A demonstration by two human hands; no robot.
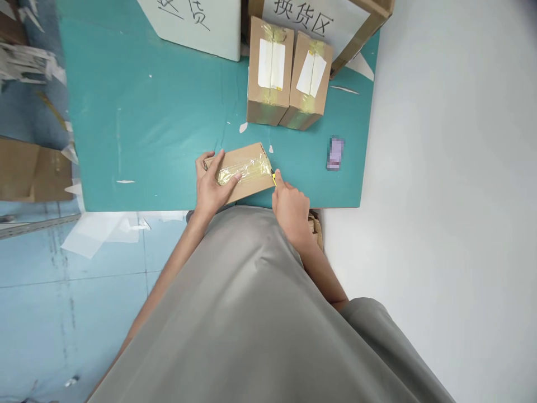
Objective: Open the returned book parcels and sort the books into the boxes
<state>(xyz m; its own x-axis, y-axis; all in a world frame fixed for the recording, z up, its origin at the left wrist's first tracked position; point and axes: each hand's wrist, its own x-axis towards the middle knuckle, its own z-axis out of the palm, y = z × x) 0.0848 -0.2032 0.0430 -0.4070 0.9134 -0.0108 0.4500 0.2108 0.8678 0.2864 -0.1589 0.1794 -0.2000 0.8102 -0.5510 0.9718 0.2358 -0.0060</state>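
A small brown cardboard box (pixel 247 182) with clear, yellowish tape along its top lies near the front edge of the green table. My left hand (pixel 212 184) grips its left end, fingers at the far side and thumb pressed on the tape. In my right hand (pixel 291 207) is a yellow utility knife (pixel 274 178), mostly hidden by the closed fingers. The index finger is stretched along the knife, and its tip is at the box's right end. Whether the blade is in the cardboard is too small to tell.
Two taped cartons, one on the left (pixel 271 106) and one on the right (pixel 308 103), stand at the back before a larger labelled box (pixel 361 28). A white labelled container (pixel 201 33) is beside them. A blurred purple item (pixel 335 154) lies right; a white wall (pixel 440 168) borders that side.
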